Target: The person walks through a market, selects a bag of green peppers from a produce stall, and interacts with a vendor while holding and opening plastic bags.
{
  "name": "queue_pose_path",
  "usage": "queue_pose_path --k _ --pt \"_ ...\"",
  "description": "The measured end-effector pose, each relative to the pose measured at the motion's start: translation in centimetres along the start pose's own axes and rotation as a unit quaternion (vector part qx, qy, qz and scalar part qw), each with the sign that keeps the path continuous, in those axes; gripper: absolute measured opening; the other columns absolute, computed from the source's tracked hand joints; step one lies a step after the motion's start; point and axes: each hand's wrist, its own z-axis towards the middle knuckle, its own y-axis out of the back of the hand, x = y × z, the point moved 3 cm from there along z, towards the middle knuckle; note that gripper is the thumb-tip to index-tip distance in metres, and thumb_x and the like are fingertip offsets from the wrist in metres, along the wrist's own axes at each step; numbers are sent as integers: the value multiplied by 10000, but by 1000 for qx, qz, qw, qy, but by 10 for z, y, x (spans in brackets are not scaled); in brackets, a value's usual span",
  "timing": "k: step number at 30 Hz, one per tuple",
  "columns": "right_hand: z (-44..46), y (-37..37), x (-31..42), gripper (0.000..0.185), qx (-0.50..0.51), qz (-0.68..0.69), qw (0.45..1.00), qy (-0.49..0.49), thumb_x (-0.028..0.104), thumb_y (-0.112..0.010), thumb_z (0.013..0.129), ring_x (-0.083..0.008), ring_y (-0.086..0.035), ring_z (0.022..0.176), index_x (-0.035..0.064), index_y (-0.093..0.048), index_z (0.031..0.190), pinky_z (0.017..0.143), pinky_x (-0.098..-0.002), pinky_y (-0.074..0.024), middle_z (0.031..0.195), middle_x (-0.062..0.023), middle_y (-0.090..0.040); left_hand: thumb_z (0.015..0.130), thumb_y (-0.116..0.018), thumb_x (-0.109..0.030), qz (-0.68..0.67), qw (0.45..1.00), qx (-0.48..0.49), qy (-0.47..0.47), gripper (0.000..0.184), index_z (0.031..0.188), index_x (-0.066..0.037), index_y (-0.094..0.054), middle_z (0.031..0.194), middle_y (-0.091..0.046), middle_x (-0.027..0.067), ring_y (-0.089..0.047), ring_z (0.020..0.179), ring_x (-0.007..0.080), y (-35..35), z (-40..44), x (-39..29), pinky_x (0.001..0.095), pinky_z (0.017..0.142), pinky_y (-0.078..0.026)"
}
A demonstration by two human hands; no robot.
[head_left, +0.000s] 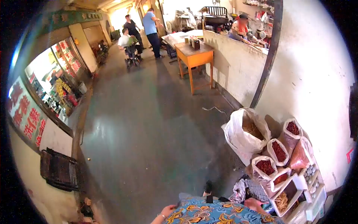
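Observation:
At the bottom of the head view, my left hand (168,210) hangs beside the blue patterned shirt (209,213), a bracelet at its wrist. Its fingers are too small and partly covered to make out. My right hand (253,204) is on the other side of the shirt, close to a crumpled patterned bag (240,190) and a white box (294,194) of tan dried strips. Its fingers are not clear either, and I cannot tell whether it touches the bag.
Clear sacks of dark red dried goods (264,167) and a large white sack (242,140) line the right wall. An orange table (195,54) stands farther up the corridor floor (141,130). Several people are beyond it. A black folded item (59,170) leans at left.

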Motion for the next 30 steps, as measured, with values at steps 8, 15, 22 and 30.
queue_pose_path --k 8,15,22,30 --pt "97 -1 267 290 -115 19 991 65 127 -581 874 -178 -634 651 7 -566 1138 521 -298 -493 819 -87 -642 875 -603 -125 12 995 -98 5 383 1248 -39 -593 1069 -693 95 -645 957 159 63 32 -147 282 860 -490" --pt "183 -39 417 340 -61 -22 990 122 148 -601 901 -150 -656 797 69 -564 1230 658 -267 -509 977 -52 -658 888 -571 -194 45 986 -42 153 295 1144 -91 -675 1014 -708 106 -656 921 131 120 137 -208 277 836 -497" --pt "231 -47 532 285 -93 62 985 134 131 -594 910 -139 -647 769 35 -573 1178 626 -247 -499 960 -49 -642 813 -695 -95 -9 999 -14 44 399 1189 7 -605 996 -687 113 -658 860 183 206 249 -326 303 775 -530" --pt "269 -20 577 276 -143 80 978 128 81 -565 915 -159 -643 842 42 -578 1188 669 -266 -504 1031 -74 -634 849 -606 -58 -112 990 -52 70 370 1216 -41 -561 869 -668 65 -630 671 134 299 390 -486 267 538 -497"
